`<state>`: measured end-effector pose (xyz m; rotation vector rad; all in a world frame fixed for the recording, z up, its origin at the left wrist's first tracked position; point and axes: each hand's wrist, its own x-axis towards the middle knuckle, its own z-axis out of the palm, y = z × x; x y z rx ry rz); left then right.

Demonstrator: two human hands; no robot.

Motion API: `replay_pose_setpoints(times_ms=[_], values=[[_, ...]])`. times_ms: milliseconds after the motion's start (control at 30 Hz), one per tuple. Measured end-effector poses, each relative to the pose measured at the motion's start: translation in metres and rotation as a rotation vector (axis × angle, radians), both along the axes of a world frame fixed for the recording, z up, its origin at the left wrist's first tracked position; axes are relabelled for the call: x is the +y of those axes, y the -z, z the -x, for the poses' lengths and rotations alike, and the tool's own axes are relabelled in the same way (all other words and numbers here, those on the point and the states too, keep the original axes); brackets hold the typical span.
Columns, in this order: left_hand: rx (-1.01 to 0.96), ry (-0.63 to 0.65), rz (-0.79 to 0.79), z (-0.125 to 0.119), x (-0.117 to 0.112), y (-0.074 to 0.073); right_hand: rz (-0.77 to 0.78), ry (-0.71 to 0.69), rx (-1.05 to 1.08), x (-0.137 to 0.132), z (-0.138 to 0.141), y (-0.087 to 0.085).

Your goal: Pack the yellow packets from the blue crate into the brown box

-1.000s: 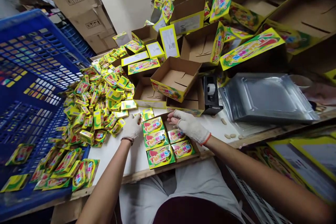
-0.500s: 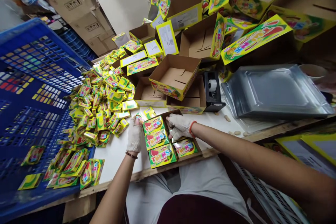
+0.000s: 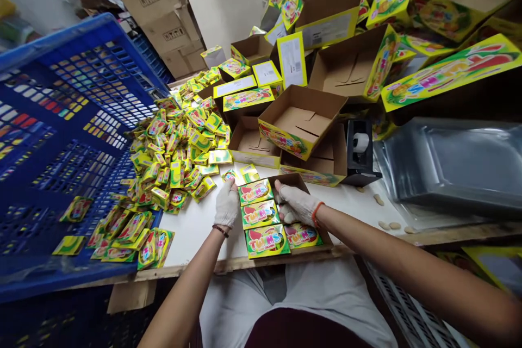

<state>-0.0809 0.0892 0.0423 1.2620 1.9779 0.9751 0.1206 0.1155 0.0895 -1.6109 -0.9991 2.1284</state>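
Note:
A shallow cardboard box (image 3: 326,235) lies on the white table (image 3: 191,234) right in front of me, partly filled with yellow "TWINS" candy packs (image 3: 261,213) in two rows. My left hand (image 3: 227,204), in a white glove, rests against the box's left side by the top pack. My gloved right hand (image 3: 294,204) presses down inside the right row, fingers curled over a pack (image 3: 300,235). Whether it grips that pack is unclear. A heap of loose yellow packs (image 3: 179,147) lies left of the box.
A blue plastic crate (image 3: 61,119) with more packs stands at the left. Open printed cartons (image 3: 299,128) pile up behind the box. A black tape dispenser (image 3: 359,153) and a stack of clear plastic trays (image 3: 457,166) sit to the right. Brown boxes (image 3: 163,16) stand at the back.
My right hand moved from the box's far edge down into the right row of packs. My left hand stayed at the box's left side. The view shifted rightward.

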Motion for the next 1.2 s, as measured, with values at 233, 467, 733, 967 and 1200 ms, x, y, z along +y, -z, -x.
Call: replay_pose_setpoints(times_ms=[233,467,733,967,1200], values=[[0.599,0.155,0.208,0.035,0.038,-0.010,-0.135,-0.006,0.045,0.001,-0.012,-0.008],[0.794,0.041,0.370,0.031,0.057,-0.016,-0.154,0.104,0.040,0.004,-0.023,-0.015],[0.715,0.153,-0.135,0.013,0.005,-0.078,-0.728,-0.078,-0.121,0.028,-0.036,-0.053],[0.528,0.411,-0.303,-0.048,-0.027,-0.076,-1.098,-0.455,-0.450,0.037,-0.044,-0.098],[0.816,0.400,-0.024,-0.057,-0.051,-0.028,-0.844,-0.640,-0.805,0.031,-0.035,-0.072]])
